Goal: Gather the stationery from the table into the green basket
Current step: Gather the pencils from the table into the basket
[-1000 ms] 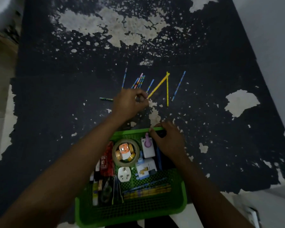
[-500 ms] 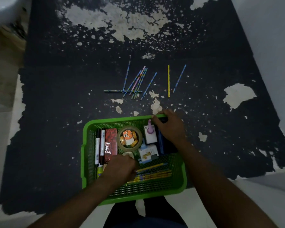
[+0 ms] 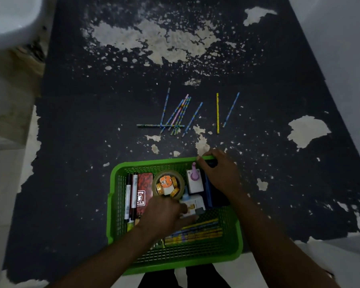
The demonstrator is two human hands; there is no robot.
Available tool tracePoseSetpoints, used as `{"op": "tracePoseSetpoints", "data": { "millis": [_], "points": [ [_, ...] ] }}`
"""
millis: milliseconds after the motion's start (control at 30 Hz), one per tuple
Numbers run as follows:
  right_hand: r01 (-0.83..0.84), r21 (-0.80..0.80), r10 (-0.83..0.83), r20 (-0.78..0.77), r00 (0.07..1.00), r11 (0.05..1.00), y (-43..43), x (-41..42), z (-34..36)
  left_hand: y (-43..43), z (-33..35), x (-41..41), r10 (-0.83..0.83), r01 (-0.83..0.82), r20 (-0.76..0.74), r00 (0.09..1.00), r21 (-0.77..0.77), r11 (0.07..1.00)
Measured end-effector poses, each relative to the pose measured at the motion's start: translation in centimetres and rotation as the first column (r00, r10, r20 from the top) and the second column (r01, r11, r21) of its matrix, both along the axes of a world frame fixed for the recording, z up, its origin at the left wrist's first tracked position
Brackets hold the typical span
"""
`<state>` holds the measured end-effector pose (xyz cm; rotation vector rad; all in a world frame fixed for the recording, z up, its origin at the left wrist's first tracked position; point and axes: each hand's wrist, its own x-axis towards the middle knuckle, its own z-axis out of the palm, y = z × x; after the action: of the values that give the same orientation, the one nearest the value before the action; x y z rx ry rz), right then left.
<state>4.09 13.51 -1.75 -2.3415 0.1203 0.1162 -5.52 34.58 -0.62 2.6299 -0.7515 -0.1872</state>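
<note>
The green basket [image 3: 154,163] stands at the table's near edge. It holds a tape roll [image 3: 168,185], markers [image 3: 131,194], a red box [image 3: 144,183], a white item with a purple knob [image 3: 193,179] and several pencils [image 3: 204,231]. My left hand [image 3: 164,215] is inside the basket, fingers stretched toward those pencils, with nothing clearly held. My right hand [image 3: 218,173] grips the basket's far rim at the right. Several patterned pencils [image 3: 180,113] lie on the table beyond, with a yellow pencil [image 3: 217,113] and a blue pencil [image 3: 231,110] to their right.
The table top [image 3: 81,142] is dark with pale patches of peeled surface. A pale rounded object [image 3: 6,15] sits off the far left corner. The table's right edge [image 3: 341,125] runs diagonally along a grey floor.
My left hand picked a yellow pencil from the table group, carried it back into the basket and now lies over the pencils there. My right hand has stayed on the rim.
</note>
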Motion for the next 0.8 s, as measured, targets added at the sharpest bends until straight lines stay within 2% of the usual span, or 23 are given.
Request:
{"op": "tracePoseSetpoints", "data": {
  "millis": [67, 133, 267, 467, 600, 700, 733, 800],
  "points": [
    [0.002, 0.008, -0.002, 0.008, 1.000, 1.000, -0.1, -0.1, -0.2, 0.0, 1.4, 3.3, 0.107, -0.102, 0.044, 0.993, -0.096, 0.990],
    [0.008, -0.005, -0.008, 0.006, 1.000, 1.000, -0.1, -0.1, -0.4, 0.2, 2.3, 7.6, 0.232, -0.224, 0.061, 0.971, -0.114, 0.968],
    [0.010, 0.009, -0.010, 0.026, 1.000, 1.000, -0.1, 0.2, -0.5, 2.2, 1.4, 16.9, 0.435, -0.435, 0.009, 0.900, 0.038, 0.899],
    [0.014, -0.007, -0.014, 0.017, 1.000, 1.000, 0.0, 0.1, -0.2, 3.7, -2.2, 23.9, 0.405, -0.359, -0.053, 0.913, 0.366, 0.858],
    [0.014, -0.022, -0.014, -0.003, 1.000, 1.000, 0.0, 0.2, -0.2, 3.8, -2.9, 24.4, 0.364, -0.336, 0.047, 0.930, 0.505, 0.795],
    [0.008, -0.025, -0.008, 0.014, 1.000, 1.000, -0.1, 0.2, -0.3, 4.2, -1.6, 23.7, 0.348, -0.325, 0.031, 0.937, 0.441, 0.837],
    [0.006, -0.022, -0.006, 0.017, 1.000, 1.000, -0.1, 0.2, -0.3, 4.3, -0.9, 23.3, 0.351, -0.329, 0.004, 0.936, 0.364, 0.871],
    [0.007, -0.020, -0.007, 0.017, 1.000, 1.000, -0.1, 0.0, -0.2, 4.9, 0.7, 21.5, 0.335, -0.325, -0.074, 0.939, 0.117, 0.938]
  ]
}}
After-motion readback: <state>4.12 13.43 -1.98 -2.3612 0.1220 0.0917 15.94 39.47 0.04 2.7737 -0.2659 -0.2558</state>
